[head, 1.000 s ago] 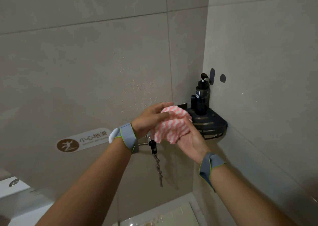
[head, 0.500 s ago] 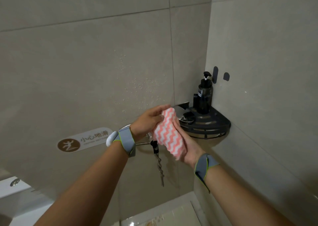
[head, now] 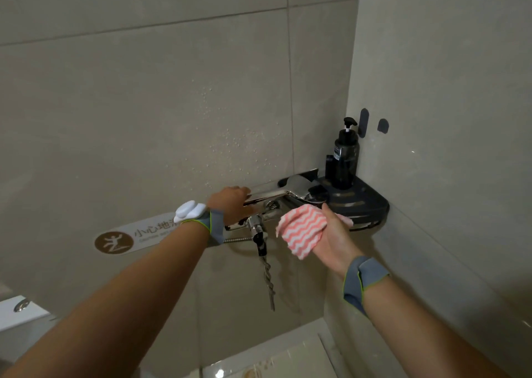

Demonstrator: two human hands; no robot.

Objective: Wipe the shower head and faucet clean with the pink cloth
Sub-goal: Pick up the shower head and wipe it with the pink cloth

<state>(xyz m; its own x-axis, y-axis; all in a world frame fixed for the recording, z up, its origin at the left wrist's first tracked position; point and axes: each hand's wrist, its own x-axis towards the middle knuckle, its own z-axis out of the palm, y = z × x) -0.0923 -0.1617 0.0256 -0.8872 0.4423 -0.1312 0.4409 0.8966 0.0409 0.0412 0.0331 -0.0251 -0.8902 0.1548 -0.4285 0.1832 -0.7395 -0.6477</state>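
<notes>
My left hand (head: 234, 204) curls over the left end of the chrome faucet (head: 269, 197), fingers wrapped around its bar where it is fixed to the grey tiled wall. My right hand (head: 334, 233) is just to the right of the faucet and slightly below it, holding the pink cloth (head: 302, 229) bunched in the palm, thumb pressed against its zigzag-striped folds. The cloth sits just beneath the faucet's flat lever, near it; I cannot tell if they touch. Right of the faucet, a black corner shelf (head: 371, 204) holds a black pump bottle (head: 345, 158). A metal hose (head: 269, 279) hangs down from the faucet's underside. Left of the faucet, a slip-warning sticker (head: 129, 236) is on the wall, partly behind my left wrist
</notes>
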